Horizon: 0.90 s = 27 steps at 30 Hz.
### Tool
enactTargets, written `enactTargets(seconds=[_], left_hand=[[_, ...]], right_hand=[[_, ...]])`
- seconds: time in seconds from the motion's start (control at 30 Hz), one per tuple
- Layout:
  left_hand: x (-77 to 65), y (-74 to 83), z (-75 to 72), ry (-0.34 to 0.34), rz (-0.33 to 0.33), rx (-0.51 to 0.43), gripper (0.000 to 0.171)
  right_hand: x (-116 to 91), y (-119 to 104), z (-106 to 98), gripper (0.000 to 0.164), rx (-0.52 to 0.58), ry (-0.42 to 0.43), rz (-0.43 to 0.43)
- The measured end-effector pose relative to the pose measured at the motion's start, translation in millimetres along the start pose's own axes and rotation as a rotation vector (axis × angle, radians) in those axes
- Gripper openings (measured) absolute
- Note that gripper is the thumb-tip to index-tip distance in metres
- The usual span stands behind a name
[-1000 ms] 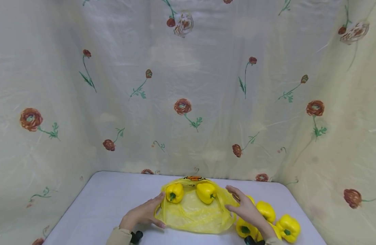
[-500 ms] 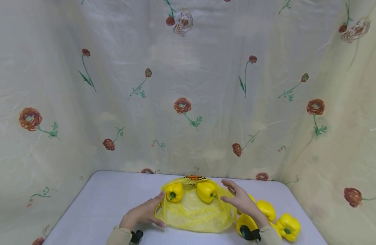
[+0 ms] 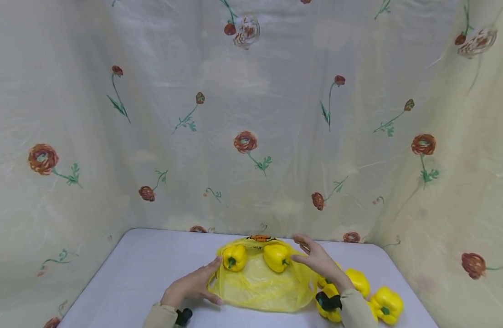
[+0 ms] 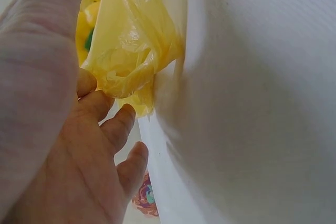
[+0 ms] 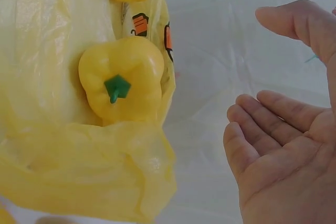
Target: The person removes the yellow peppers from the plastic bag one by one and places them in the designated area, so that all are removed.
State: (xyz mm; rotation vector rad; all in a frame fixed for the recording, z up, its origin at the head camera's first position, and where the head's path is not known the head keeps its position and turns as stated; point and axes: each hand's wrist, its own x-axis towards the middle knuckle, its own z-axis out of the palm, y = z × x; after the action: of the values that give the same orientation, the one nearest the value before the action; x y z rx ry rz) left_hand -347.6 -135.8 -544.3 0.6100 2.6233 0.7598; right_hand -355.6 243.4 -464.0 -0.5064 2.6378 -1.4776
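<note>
A translucent yellow plastic bag lies spread on the table, its mouth facing me. Two yellow bell peppers with green stems, a left one and a right one, sit at its far side. My left hand rests at the bag's left edge, thumb apart from the fingers; in the left wrist view its fingertips are right at the plastic. My right hand hovers by the bag's right side, near the right pepper, fingers relaxed and holding nothing.
Several more yellow bell peppers lie in a cluster to the right of the bag, partly hidden beneath my right forearm. The white table backs onto a flower-patterned curtain that also hangs at both sides.
My right hand has moved left and away from me, along the bag's right side toward the right pepper. The left hand, the bag and the peppers look unmoved.
</note>
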Motion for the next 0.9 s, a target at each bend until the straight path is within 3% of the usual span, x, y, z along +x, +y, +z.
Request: enactTargets(seconds=[0.23,0.53,0.9], left_hand=[[0.0,-2.2,0.7,-0.007,0.001,-0.012,0.123],[0.0,0.4,-2.9,0.012,-0.002,-0.013,0.123],[-0.7,2.6,-1.7,0.0,-0.016,-0.026,0.122]], right_hand=[[15,8,3,0.067,-0.014,-0.027,-0.028],[31,6,5,0.056,0.012,-0.123,-0.083],[43,17,13,0.054,0.008,-0.192,-0.087]])
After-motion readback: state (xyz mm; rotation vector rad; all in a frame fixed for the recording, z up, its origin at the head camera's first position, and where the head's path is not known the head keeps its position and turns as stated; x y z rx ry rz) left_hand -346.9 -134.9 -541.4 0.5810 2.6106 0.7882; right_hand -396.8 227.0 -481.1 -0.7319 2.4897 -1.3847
